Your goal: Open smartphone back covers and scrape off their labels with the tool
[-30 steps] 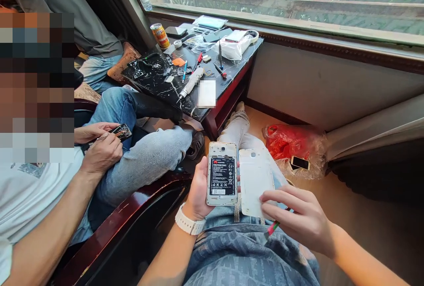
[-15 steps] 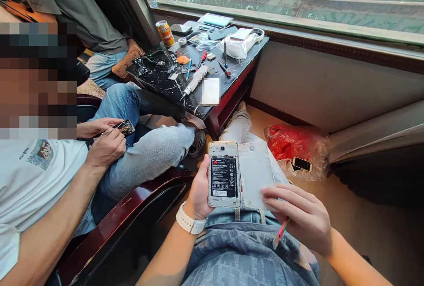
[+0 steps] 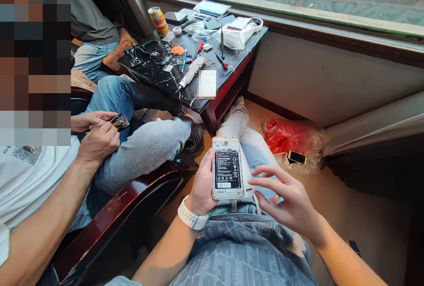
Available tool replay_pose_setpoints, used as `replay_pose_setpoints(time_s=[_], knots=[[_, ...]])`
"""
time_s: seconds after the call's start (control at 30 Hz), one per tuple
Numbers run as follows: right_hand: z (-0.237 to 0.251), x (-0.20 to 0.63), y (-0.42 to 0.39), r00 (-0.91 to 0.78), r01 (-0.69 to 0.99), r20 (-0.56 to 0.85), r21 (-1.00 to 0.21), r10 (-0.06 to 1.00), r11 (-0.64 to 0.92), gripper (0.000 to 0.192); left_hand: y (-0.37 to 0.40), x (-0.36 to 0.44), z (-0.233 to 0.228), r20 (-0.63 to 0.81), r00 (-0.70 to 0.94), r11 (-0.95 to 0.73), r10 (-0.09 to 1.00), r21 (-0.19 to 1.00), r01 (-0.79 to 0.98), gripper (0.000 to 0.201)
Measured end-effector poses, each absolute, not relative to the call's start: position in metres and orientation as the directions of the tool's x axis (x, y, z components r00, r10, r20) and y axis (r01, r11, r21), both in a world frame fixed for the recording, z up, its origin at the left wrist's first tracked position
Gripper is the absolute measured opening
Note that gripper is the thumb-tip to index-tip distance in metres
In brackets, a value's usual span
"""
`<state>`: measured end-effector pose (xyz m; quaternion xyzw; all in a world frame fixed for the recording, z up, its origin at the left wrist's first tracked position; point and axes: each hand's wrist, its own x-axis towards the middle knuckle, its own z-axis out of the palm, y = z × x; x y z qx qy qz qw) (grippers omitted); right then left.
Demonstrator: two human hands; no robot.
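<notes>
My left hand [image 3: 202, 184] is closed around a white smartphone [image 3: 227, 144], its back off and its black battery [image 3: 227, 169] facing up. The white back cover [image 3: 247, 182] lies behind the phone, slanting out at its right edge. My right hand [image 3: 285, 197] is beside the cover, index and middle fingers stretched towards its lower right part; whether they touch it I cannot tell. Tucked in that hand is a thin red-and-green tool [image 3: 277, 197], mostly hidden by the fingers.
On the black marbled table [image 3: 155, 74] are an orange can [image 3: 158, 21], screwdrivers, a pale electric screwdriver [image 3: 191, 74] and loose parts. To the left, a co-worker's hands [image 3: 102, 138] hold an opened phone. A red plastic bag [image 3: 278, 136] and a phone [image 3: 297, 157] lie on the floor.
The back cover, earlier held beside the phone by my right hand, is now mostly behind the phone. My right hand's fingers have loosened from it and spread.
</notes>
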<state>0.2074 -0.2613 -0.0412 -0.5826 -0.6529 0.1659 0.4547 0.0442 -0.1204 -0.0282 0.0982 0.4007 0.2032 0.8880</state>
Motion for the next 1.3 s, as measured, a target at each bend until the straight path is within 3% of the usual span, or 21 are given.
replay_pose_setpoints(time_s=[0.47,0.87,0.93,1.07,1.13,1.2,1.3], knots=[[-0.050,0.182,-0.250,0.006,0.668,0.519,-0.639,0.855,0.383,0.016,-0.125,0.044,-0.035,-0.664,0.541,0.856,0.516,0.377,-0.354,0.050],[-0.046,0.185,-0.256,-0.125,0.720,0.539,-0.528,0.833,0.450,0.022,-0.127,0.045,-0.018,-0.681,0.491,0.838,0.543,0.404,-0.366,0.055],[-0.047,0.182,-0.255,-0.078,0.700,0.518,-0.580,0.852,0.417,0.024,-0.127,0.047,-0.020,-0.678,0.456,0.814,0.577,0.437,-0.381,0.055],[-0.046,0.177,-0.251,0.219,0.500,0.355,-0.841,0.909,0.208,0.020,-0.126,0.051,-0.025,-0.644,0.449,0.782,0.619,0.454,-0.427,0.055],[-0.045,0.179,-0.248,0.323,0.477,0.330,-0.866,0.887,0.149,0.014,-0.126,0.051,-0.026,-0.629,0.469,0.782,0.620,0.455,-0.425,0.052],[-0.047,0.183,-0.247,0.301,0.552,0.409,-0.811,0.862,0.192,0.014,-0.127,0.052,-0.026,-0.631,0.467,0.783,0.620,0.462,-0.415,0.048],[-0.054,0.190,-0.249,0.134,0.694,0.536,-0.651,0.833,0.308,0.020,-0.130,0.053,-0.025,-0.659,0.438,0.789,0.612,0.469,-0.396,0.047]])
